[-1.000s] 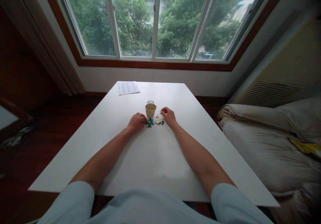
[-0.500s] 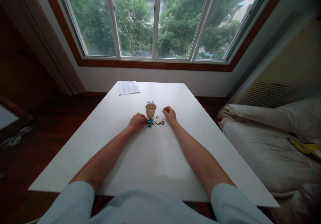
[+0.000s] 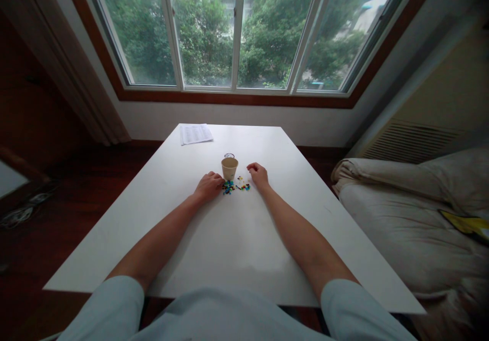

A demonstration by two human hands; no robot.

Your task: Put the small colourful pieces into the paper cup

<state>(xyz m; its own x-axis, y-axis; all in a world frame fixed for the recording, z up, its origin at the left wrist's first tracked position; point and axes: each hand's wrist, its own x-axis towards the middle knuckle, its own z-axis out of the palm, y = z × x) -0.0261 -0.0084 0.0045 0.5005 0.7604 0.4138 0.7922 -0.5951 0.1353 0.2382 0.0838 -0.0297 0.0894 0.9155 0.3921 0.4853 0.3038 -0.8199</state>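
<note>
A paper cup (image 3: pixel 229 169) stands upright near the middle of the white table (image 3: pixel 233 244). Just in front of it lies a pile of small coloured pieces (image 3: pixel 228 187), mostly blue, green and dark. A smaller scatter of such pieces (image 3: pixel 243 186), some yellow and red, is to its right. My left hand (image 3: pixel 208 186) rests palm down with its bent fingers closed at the pile's left edge. Right of the cup, my right hand (image 3: pixel 259 175) is closed in a pinch, fingertips towards the cup. Whatever either hand holds is too small to make out.
Behind the cup lies a thin ring-like loop (image 3: pixel 229 155). Sheets of paper (image 3: pixel 196 134) are at the table's far left corner. A cushioned sofa (image 3: pixel 412 213) stands to the right, and a window (image 3: pixel 237 35) is beyond the table.
My right hand has shifted very slightly left, towards the cup. The left hand's fingers have moved a little further right at the pile. The cup stays put.
</note>
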